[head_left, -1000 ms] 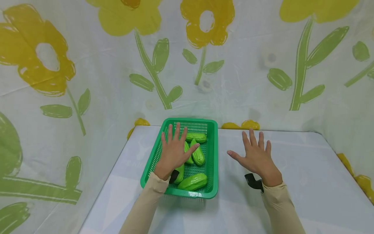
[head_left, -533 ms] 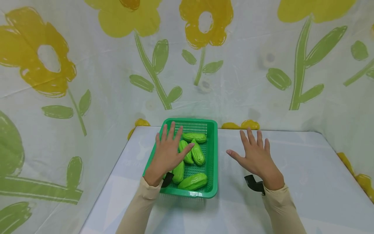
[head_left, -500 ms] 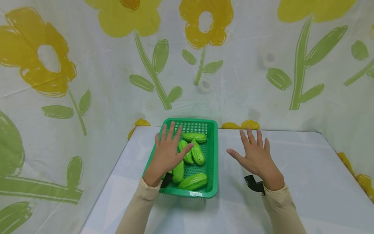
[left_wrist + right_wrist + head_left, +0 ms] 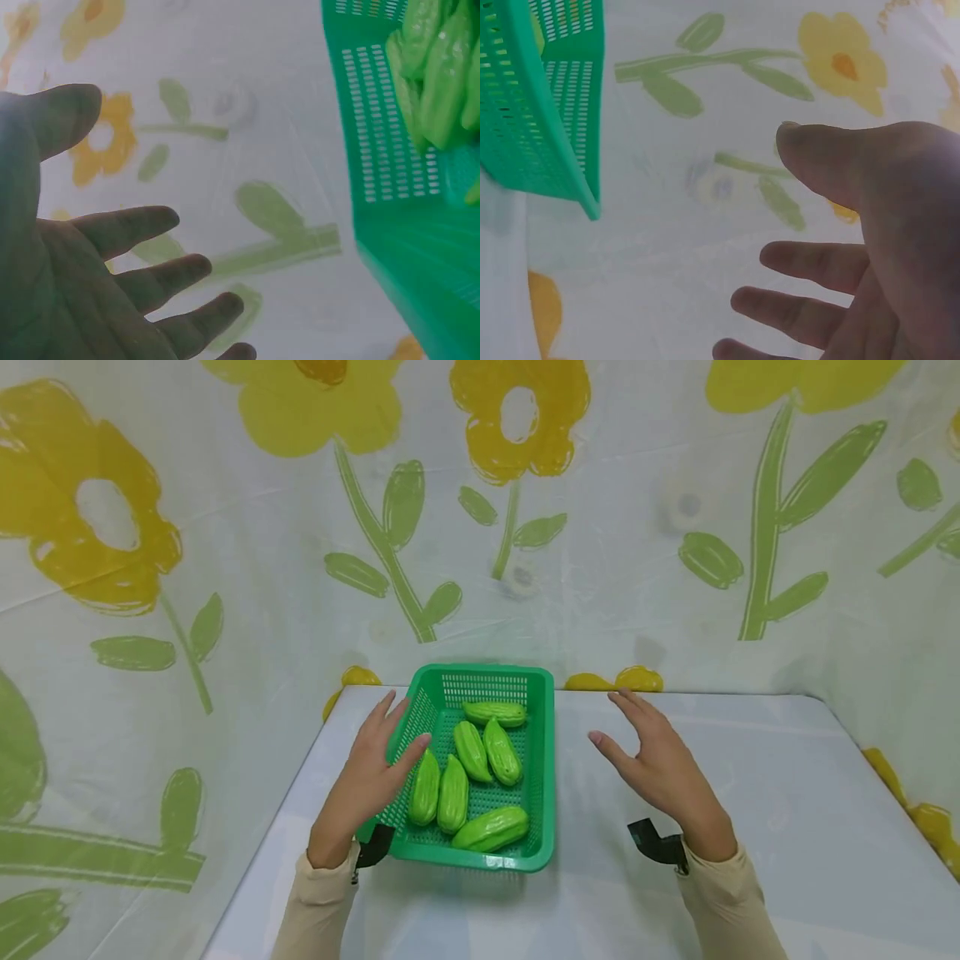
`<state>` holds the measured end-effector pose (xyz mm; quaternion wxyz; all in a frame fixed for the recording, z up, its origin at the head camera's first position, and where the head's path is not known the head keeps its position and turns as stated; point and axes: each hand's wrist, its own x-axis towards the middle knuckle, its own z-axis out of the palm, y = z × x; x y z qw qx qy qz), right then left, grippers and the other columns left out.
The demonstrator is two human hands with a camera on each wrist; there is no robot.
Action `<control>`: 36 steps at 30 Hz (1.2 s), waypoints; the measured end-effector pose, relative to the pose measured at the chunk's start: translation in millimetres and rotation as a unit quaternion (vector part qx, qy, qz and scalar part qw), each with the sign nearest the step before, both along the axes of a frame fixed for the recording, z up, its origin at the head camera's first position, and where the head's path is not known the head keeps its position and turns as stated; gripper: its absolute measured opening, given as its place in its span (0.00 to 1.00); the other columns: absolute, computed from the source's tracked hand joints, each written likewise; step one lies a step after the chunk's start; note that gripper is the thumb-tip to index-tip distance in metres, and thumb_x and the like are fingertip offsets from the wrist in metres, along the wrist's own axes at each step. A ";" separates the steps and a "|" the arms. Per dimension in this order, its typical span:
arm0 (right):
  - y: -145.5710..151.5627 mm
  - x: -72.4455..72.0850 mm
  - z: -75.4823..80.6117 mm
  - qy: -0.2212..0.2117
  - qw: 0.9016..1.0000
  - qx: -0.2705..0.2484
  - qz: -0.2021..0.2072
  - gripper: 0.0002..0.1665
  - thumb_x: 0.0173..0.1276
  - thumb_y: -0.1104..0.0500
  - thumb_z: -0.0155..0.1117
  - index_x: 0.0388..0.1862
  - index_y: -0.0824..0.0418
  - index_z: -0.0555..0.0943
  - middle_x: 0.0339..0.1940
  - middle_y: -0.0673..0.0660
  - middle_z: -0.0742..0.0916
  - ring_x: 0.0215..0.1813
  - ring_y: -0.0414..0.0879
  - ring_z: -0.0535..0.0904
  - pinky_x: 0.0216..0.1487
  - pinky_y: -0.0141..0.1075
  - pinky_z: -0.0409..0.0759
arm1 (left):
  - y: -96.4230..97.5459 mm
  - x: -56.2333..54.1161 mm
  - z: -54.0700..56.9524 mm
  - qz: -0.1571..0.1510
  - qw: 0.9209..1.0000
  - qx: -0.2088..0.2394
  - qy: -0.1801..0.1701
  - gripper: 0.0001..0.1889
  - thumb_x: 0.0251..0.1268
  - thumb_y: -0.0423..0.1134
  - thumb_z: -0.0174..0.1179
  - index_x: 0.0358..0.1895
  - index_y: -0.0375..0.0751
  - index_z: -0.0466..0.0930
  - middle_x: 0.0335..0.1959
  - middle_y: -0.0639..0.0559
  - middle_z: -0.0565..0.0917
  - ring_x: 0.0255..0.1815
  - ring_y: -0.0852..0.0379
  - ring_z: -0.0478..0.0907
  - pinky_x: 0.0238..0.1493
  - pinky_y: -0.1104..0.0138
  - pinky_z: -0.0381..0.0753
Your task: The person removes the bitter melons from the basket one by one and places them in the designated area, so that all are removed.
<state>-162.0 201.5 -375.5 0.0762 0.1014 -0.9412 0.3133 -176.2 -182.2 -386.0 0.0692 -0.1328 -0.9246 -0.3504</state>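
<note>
Several bright green, ridged bitter melons [image 4: 470,752] lie in a green plastic basket [image 4: 548,760] on the table. My left hand [image 4: 367,768] is at the basket's left side, fingers extended and thumb apart, holding nothing. It overlaps the left rim in the head view; whether it touches the rim cannot be told there, but in the left wrist view the fingers [image 4: 169,281] are apart from the basket. My right hand [image 4: 660,768] is over the table to the basket's right, thumb and fingers spread, with nothing in it. In the right wrist view the basket's side [image 4: 577,127] stands apart from that hand.
A white table [image 4: 772,810] extends beneath the basket and to its right. Behind and at both sides hangs a white cloth [image 4: 622,552] printed with yellow flowers. Black wrist mounts [image 4: 656,843] sit at both wrists.
My left hand has moved left from over the basket to its left side, uncovering more bitter melons. Both hands have turned from palms down to more edge-on. The basket stays in place.
</note>
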 end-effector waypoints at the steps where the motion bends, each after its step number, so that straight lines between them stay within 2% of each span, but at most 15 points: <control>1: -0.1 0.3 -0.3 -0.002 1.000 -0.009 0.001 0.45 0.76 0.40 0.60 0.82 0.61 0.62 0.83 0.68 0.64 0.82 0.70 0.58 0.76 0.70 0.61 | -6.7 0.9 -3.1 0.007 1.000 0.014 -0.009 0.39 0.78 0.58 0.53 0.84 0.44 0.54 0.87 0.43 0.48 0.87 0.35 0.43 0.77 0.29 0.52; 9: -0.4 -2.1 -13.1 -0.001 0.999 -0.044 0.012 0.43 0.77 0.39 0.59 0.81 0.60 0.64 0.81 0.66 0.69 0.81 0.66 0.62 0.77 0.67 0.63 | -44.2 12.3 -35.3 0.043 0.990 0.115 -0.067 0.37 0.81 0.51 0.51 0.85 0.45 0.50 0.86 0.39 0.50 0.86 0.33 0.46 0.78 0.30 0.50; 14: -3.1 -3.2 -17.5 -0.007 0.999 -0.046 0.014 0.42 0.78 0.39 0.57 0.80 0.60 0.65 0.80 0.66 0.70 0.80 0.67 0.64 0.75 0.67 0.65 | -52.5 23.0 -57.8 0.044 0.979 0.165 -0.109 0.38 0.82 0.51 0.50 0.85 0.43 0.46 0.86 0.38 0.51 0.85 0.31 0.48 0.80 0.32 0.49; 19: -3.9 -2.6 -20.3 -0.024 0.999 -0.042 0.012 0.42 0.78 0.38 0.57 0.80 0.60 0.65 0.80 0.66 0.70 0.80 0.67 0.64 0.75 0.67 0.66 | -53.8 35.9 -76.1 0.041 0.966 0.210 -0.147 0.38 0.82 0.49 0.50 0.86 0.46 0.44 0.85 0.38 0.52 0.84 0.29 0.49 0.77 0.30 0.55; 25: -2.5 -4.4 -23.8 -0.028 0.999 -0.043 0.013 0.42 0.79 0.38 0.56 0.80 0.61 0.65 0.80 0.67 0.70 0.80 0.67 0.64 0.75 0.67 0.66 | -52.1 40.2 -83.4 0.038 0.961 0.228 -0.151 0.37 0.82 0.48 0.51 0.86 0.50 0.47 0.85 0.36 0.52 0.83 0.25 0.49 0.74 0.28 0.57; 31: -1.6 -6.5 -27.0 -0.040 0.998 -0.045 0.016 0.43 0.79 0.37 0.55 0.81 0.61 0.64 0.80 0.67 0.70 0.80 0.67 0.64 0.75 0.67 0.66 | -50.1 38.2 -88.8 0.039 0.960 0.237 -0.143 0.35 0.81 0.47 0.53 0.85 0.50 0.50 0.86 0.41 0.52 0.86 0.32 0.46 0.79 0.31 0.52; 33: -1.4 -6.7 -27.4 -0.042 0.998 -0.047 0.018 0.42 0.79 0.38 0.55 0.81 0.61 0.64 0.80 0.67 0.70 0.80 0.67 0.64 0.75 0.67 0.66 | -49.0 38.1 -90.6 0.046 0.960 0.238 -0.143 0.35 0.81 0.47 0.53 0.85 0.50 0.51 0.86 0.41 0.53 0.86 0.34 0.48 0.80 0.36 0.55; 36: -0.9 -6.7 -27.4 -0.041 0.998 -0.049 0.019 0.42 0.79 0.38 0.55 0.81 0.61 0.64 0.80 0.67 0.71 0.80 0.67 0.64 0.74 0.67 0.66 | -46.3 38.5 -91.4 0.056 0.960 0.236 -0.142 0.35 0.81 0.46 0.53 0.85 0.50 0.52 0.84 0.38 0.57 0.84 0.35 0.56 0.75 0.55 0.70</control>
